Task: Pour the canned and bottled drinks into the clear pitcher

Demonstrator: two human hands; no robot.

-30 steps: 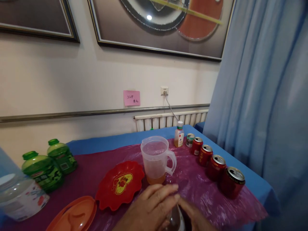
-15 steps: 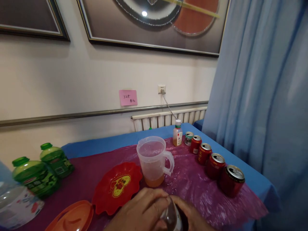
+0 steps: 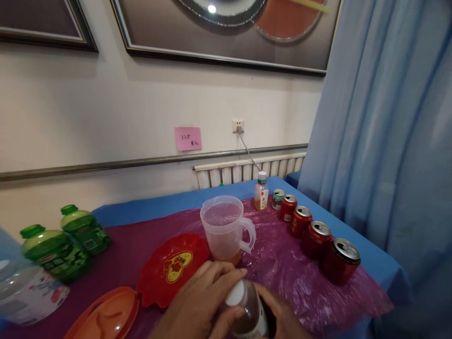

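A bottle [image 3: 250, 313] with a white cap [image 3: 236, 293] and dark contents is between my hands at the bottom centre. The fingers of my left hand [image 3: 203, 301] curl round its cap side. My right hand [image 3: 280, 310] wraps the bottle's body from the right. Just beyond them stands a clear plastic pitcher [image 3: 222, 230] with amber liquid at its bottom, its handle to the right. A red scalloped plate [image 3: 151, 278] lies left of the pitcher.
Several opened cans [image 3: 318, 235] line the right side, with a small capped bottle [image 3: 262, 193] behind. Green bottles [image 3: 58, 252], a patterned container [image 3: 31, 294] and an orange lid [image 3: 109, 313] are at left. Purple plastic [image 3: 134, 235] covers the blue-clothed table.
The view has tilted down slightly. My left hand has shifted up a little, its fingers parting round the bottle's white cap, which now shows.
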